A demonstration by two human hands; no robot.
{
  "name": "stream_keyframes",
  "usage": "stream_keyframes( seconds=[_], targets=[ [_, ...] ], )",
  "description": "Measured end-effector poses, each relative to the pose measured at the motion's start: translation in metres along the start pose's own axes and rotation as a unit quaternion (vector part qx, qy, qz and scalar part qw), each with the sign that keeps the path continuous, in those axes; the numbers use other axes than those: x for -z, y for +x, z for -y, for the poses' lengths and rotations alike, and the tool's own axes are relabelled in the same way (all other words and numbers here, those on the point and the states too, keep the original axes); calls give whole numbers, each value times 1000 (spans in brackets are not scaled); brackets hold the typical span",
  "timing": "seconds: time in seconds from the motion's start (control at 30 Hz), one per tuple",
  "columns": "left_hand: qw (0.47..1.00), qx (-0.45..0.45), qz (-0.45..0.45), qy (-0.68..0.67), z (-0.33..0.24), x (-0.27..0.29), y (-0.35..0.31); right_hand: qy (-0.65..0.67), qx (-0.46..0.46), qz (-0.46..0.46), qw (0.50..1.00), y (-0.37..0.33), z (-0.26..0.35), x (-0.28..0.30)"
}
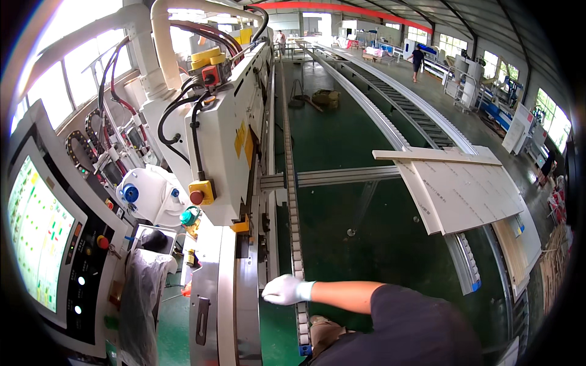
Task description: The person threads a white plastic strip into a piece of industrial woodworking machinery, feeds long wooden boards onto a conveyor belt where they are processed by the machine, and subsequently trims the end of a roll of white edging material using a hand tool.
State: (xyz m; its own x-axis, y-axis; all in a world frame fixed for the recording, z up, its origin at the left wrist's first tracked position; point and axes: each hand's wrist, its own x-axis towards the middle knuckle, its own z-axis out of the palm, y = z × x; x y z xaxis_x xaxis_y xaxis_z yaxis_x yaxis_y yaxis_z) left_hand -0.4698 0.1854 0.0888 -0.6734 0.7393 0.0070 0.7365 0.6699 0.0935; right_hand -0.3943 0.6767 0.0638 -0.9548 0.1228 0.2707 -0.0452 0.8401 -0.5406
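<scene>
My left hand (pixel 285 290), in a white glove, reaches leftward from a dark sleeve. Its fingers look curled together, and I see nothing in them. It hangs over the gap between the machine's metal bed (pixel 204 323) and a long narrow roller rail (pixel 295 238), with its wrist above the rail. Under the forearm shows part of a trouser leg (pixel 326 335). My right hand is out of sight. Along the left side stands a large white panel machine (pixel 226 140) with a red push button on a yellow box (pixel 200 193).
A control screen (pixel 39 232) with buttons fills the far left, beside a plastic-covered stand (pixel 146 287). At right, white boards (pixel 464 189) lie across roller conveyors (pixel 378 116). A crossbar (pixel 348 175) spans the green floor. A person (pixel 417 60) walks in the background.
</scene>
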Motion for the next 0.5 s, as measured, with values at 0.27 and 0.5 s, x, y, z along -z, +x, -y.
stream_keyframes(
  seconds=[0.27,0.5],
  targets=[
    [999,-34,-24,11,-23,8,51,-64,-30,-75,995,-4,-28,22],
    [992,-2,-125,-2,-71,-8,121,-27,-36,-64,997,-2,-28,34]
  ],
)
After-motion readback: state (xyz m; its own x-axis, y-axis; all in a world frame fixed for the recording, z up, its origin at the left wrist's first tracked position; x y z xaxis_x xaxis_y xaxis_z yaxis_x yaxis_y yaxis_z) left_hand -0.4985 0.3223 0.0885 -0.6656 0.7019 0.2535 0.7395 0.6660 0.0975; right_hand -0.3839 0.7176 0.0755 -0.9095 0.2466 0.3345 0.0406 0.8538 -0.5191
